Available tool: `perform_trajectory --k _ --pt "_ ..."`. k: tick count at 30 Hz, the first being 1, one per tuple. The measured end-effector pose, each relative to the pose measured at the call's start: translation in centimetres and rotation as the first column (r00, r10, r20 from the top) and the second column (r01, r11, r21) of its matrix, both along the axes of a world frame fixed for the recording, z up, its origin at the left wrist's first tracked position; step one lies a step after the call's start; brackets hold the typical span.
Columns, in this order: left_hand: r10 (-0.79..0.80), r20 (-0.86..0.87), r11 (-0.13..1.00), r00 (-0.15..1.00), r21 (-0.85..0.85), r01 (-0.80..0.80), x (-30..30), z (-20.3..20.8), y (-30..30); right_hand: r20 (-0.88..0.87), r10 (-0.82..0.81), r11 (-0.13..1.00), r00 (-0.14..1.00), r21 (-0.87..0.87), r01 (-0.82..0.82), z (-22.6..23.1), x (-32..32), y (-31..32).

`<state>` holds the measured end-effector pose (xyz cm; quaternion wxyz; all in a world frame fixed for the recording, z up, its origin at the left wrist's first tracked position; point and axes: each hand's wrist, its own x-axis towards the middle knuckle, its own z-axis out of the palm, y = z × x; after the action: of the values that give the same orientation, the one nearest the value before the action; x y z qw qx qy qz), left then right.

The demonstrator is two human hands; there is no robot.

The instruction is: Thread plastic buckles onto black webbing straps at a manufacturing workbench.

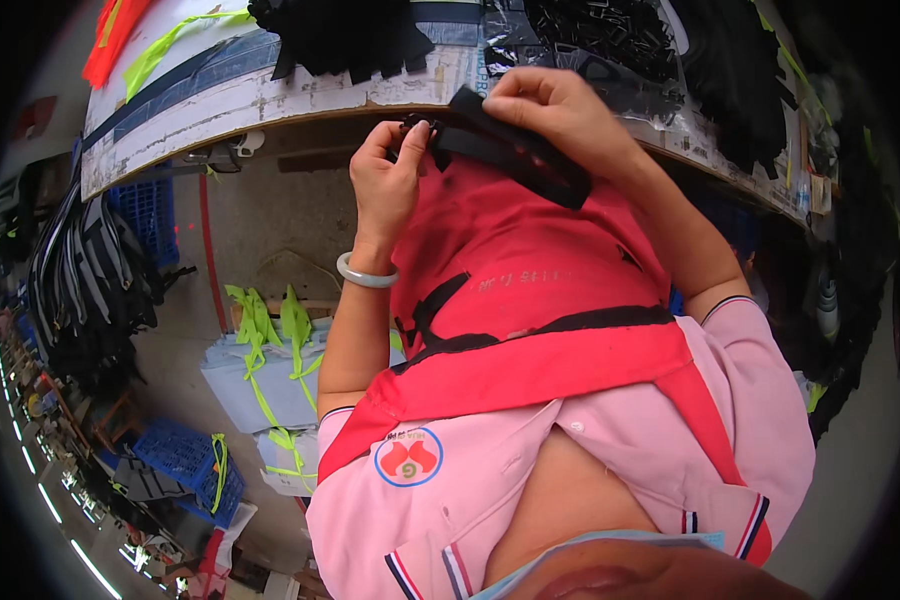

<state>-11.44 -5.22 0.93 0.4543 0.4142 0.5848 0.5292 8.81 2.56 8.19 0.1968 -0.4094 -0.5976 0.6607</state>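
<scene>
My left hand (388,178), with a pale bangle at its wrist, pinches a small black buckle (410,124) between thumb and fingers near the table's front edge; its exact shape is partly hidden. A black webbing strap (515,160) runs from beside that buckle and hangs in a loop over the red apron (540,260). My right hand (560,110) is closed, thumb against fingers, on the strap's upper part. Both hands are in front of the table edge, a short way apart.
On the white-topped table (210,115) lie a pile of black pieces (340,35), many small black buckles (610,40) and dark straps (735,80). Black straps hang (90,290) at the left. Below are pale bundles with yellow-green ties (270,375) and a blue crate (185,460).
</scene>
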Motion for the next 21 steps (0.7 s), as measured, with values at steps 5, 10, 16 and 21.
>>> perform_trajectory --k 5,10,16,21 --pt "-0.033 -0.067 0.997 0.997 0.064 0.037 0.5 -0.3 -0.1 0.083 -0.021 0.998 0.996 -0.063 0.026 -4.6 -1.0 -1.7" --pt "0.039 -0.289 0.977 0.956 0.21 0.023 1.2 -0.3 -0.1 -0.012 -0.048 0.991 0.999 -0.124 0.047 -5.2 -1.9 -1.6" --pt "0.064 0.411 0.996 0.909 -0.08 -0.033 1.8 -2.1 -0.6 -0.164 -0.162 0.981 0.973 -0.129 0.142 -5.7 -2.9 -2.1" --pt "-0.023 0.364 0.998 0.931 -0.052 0.045 1.1 -0.9 -1.0 -0.227 0.069 0.858 0.971 -0.483 -0.173 -6.6 -1.7 0.8"
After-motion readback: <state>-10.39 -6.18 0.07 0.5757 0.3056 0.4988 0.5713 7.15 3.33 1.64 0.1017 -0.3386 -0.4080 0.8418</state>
